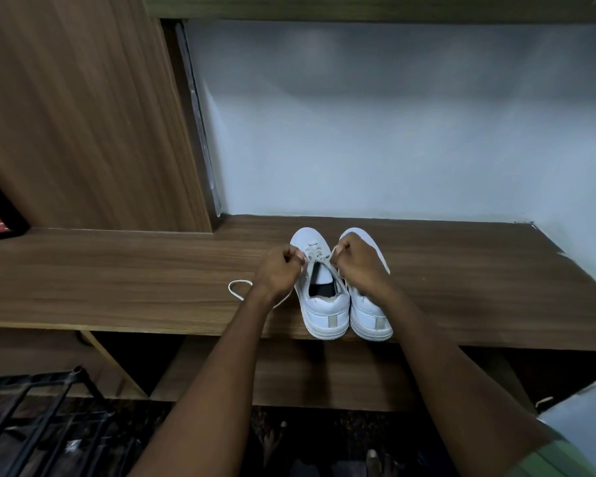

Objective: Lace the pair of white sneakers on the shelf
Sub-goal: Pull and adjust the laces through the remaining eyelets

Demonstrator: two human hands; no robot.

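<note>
Left hand and right hand each pinch an end of the flat white lace over the left smooth white sneaker, beside its mate on the wood-grain shelf.

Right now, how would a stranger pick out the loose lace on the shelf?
Find the wooden shelf and the two white sneakers on it. Left of them, beside the left hand, a white lace curls on bare wood, outside any shoe.

Both arms extended; left grip, right grip curled, pinching.
</note>
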